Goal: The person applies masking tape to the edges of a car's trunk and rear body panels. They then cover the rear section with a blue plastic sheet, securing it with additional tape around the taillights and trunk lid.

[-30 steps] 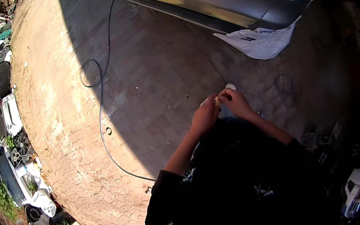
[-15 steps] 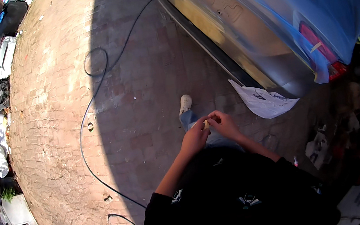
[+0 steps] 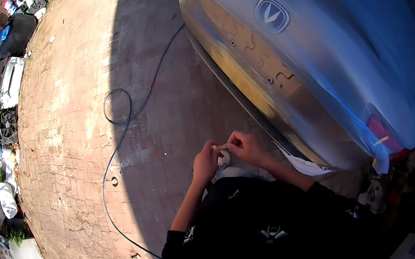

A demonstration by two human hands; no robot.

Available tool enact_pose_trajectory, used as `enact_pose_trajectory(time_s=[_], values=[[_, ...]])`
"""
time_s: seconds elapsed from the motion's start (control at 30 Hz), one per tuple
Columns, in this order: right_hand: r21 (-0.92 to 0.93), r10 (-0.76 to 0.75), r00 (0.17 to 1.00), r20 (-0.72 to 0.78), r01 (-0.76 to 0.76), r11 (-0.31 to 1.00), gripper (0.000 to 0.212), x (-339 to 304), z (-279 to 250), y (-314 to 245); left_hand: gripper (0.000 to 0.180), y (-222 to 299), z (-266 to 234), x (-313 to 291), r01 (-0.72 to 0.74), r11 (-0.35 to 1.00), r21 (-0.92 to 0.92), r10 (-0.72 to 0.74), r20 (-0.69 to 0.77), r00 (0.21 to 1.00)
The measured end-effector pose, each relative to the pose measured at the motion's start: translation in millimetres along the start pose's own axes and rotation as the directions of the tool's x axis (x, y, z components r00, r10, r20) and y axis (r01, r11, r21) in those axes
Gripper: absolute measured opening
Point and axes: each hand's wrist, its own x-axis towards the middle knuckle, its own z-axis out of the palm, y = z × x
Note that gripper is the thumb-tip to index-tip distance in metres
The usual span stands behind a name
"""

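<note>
Left hand (image 3: 205, 163), right hand (image 3: 247, 148) | both pinching pale strip (image 3: 222, 147), apparently steadying it | right: masking film (image 3: 369, 40) likely shielding car (image 3: 320, 137)

Ample room for the left hand (image 3: 206, 163) is offered by the open paving (image 3: 173, 121) left of the car (image 3: 311, 55); this stretch is crossed by a looped dark cord (image 3: 105, 203). Passage rightward for the right hand (image 3: 247, 149) is blocked by the car itself, and below its near corner by a white sheet (image 3: 302, 163). Far left of the car, the paving is bordered by discarded panels (image 3: 12, 82).
</note>
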Motion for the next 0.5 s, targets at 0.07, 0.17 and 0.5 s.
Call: enact_pose_trajectory(time_s=[0.07,0.17,0.5], values=[[0.043,0.000,1.000,-0.026,0.001,0.999,0.016,21,-4,-3,0.020,10,-6,22,0.072,0.995,-0.062,-0.073,-0.015,0.997],[0.091,0.017,0.999,-0.050,-0.013,0.996,0.016,54,-8,1,0.017,17,-19,47,0.069,0.976,-0.206,-0.074,-0.017,0.997],[0.040,0.046,0.993,-0.113,-0.042,0.998,0.014,185,15,-49,0.019,-1,-115,175,-0.093,0.960,-0.265,0.116,0.070,0.991]])
